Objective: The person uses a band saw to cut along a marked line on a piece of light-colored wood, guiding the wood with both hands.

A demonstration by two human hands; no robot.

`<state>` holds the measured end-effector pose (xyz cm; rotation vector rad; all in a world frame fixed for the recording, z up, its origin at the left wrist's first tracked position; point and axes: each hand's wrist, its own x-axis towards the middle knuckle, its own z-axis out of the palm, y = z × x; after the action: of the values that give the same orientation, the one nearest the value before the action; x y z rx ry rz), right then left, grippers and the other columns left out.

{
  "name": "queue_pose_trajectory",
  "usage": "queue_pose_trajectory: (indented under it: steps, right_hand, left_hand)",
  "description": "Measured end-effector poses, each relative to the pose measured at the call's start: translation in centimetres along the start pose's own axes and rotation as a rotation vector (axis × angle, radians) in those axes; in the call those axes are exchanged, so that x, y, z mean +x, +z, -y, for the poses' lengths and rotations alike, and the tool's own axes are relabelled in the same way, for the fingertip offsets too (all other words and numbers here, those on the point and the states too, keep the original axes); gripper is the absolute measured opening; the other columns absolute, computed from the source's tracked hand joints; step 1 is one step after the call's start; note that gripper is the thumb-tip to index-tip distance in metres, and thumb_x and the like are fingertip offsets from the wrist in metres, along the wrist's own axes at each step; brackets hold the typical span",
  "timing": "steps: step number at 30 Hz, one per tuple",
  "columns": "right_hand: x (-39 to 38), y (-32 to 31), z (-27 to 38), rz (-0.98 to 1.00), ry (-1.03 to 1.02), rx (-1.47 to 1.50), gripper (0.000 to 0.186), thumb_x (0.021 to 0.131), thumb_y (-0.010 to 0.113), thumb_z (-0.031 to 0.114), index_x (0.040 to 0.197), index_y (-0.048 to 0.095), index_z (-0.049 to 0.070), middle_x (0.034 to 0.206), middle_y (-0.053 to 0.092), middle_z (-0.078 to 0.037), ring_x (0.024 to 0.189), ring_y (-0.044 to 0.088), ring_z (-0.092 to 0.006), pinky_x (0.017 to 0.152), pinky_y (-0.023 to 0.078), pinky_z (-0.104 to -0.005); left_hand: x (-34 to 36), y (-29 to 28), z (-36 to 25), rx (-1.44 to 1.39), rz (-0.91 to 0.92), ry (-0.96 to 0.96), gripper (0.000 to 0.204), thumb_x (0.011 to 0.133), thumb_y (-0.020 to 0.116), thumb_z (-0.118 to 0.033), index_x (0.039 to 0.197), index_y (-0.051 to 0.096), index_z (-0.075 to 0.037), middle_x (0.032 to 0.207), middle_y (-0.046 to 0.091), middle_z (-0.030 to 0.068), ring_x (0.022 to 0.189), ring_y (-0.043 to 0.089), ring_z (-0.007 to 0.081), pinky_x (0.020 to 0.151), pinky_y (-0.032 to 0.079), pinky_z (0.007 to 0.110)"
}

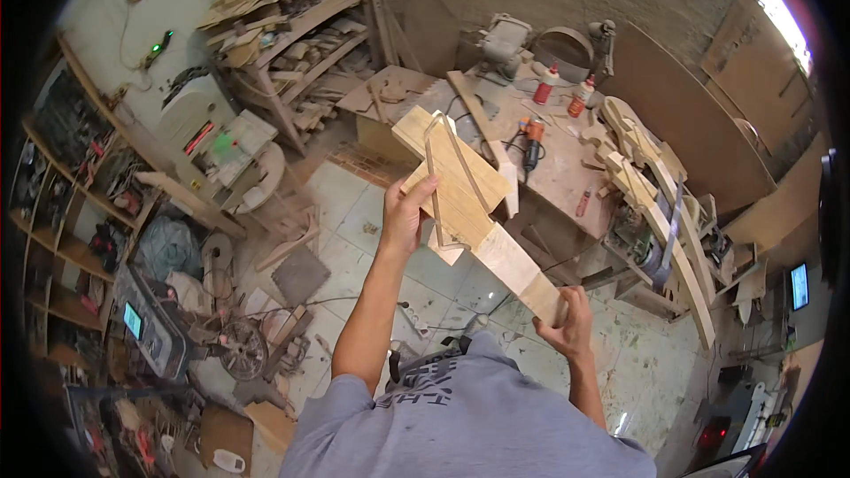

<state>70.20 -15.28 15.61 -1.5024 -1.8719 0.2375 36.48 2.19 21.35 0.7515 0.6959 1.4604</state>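
Observation:
I hold a long pale wooden piece [507, 257] in both hands, with a wide, stepped upper section and a narrower neck running down to the right. A thin, bent brownish outline piece [431, 179] lies over the wide section. My left hand [404, 217] grips the wide section's left edge, thumb on top near the outline piece. My right hand [568, 323] is closed round the neck's lower end. Beyond the piece stands a dusty workbench [567, 173] with a long board [469, 111], an orange-and-black power tool [531, 146] and two red-labelled bottles [580, 99].
Shaped timbers [673, 230] crowd the bench's right end. A shelf rack [305, 53] holds stacked offcuts at the back left. Cluttered shelves [49, 232], a small machine with a screen [150, 327] and scraps on the tiled floor [350, 235] are at the left. A monitor [799, 286] is at far right.

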Motion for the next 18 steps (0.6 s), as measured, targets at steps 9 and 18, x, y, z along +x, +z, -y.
queue_pose_trajectory:
  steps: [9,18]
  right_hand:
    - [-0.7,10.7,3.3,0.251,-0.052,0.207,0.07,0.07,0.087,0.024,0.131,0.061,0.002,0.11,0.067,-0.02,0.102,0.067,-0.0394,0.086,0.054,-0.0465]
    - [-0.4,14.8,8.4,0.448,-0.004,0.286,0.074,0.07,0.086,0.026,0.135,0.061,0.002,0.113,0.068,-0.02,0.104,0.067,-0.0392,0.09,0.054,-0.0462]
  left_hand:
    - [-6.5,-9.0,-4.2,0.1,-0.129,0.061,0.039,0.098,0.072,-0.019,0.127,0.066,0.007,0.118,0.074,0.0129,0.103,0.074,0.0181,0.09,0.061,0.033]
    - [-9.8,-16.9,-8.2,0.02,-0.181,0.136,0.044,0.108,0.058,-0.037,0.121,0.068,0.003,0.113,0.076,0.0126,0.099,0.077,0.0198,0.084,0.066,0.036]
